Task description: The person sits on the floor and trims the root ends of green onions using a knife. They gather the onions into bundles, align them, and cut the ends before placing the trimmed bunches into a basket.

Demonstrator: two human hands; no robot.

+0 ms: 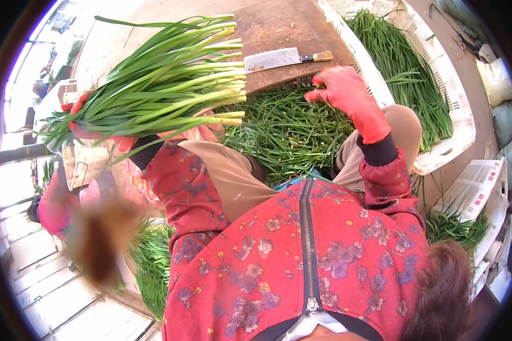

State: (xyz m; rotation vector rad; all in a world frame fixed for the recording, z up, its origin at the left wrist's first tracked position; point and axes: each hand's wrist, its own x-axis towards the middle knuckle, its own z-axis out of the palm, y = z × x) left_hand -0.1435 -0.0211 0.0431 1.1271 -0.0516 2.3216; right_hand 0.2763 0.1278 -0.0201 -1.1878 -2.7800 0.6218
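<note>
My left hand (87, 133), in a red rubber glove, grips a thick bunch of long flat green leaves, likely garlic chives (153, 85). The leafy tips hang past the glove, and the pale stem ends point right, roughly in line. My right hand (345, 93), gloved the same way, is empty with its fingers apart. It hovers above a heap of loose green leaves and trimmings (286, 128) between my knees. Just beyond that hand, a cleaver (277, 59) lies on a brown wooden board (277, 25), its handle towards the right.
At the right stands a white plastic crate (463, 123) filled with laid-out chives (401, 76). More white crates (469, 187) and loose greens (456, 230) lie lower right. Another pile of greens (153, 264) is by my left side. A person in pink (55, 209) is farther left.
</note>
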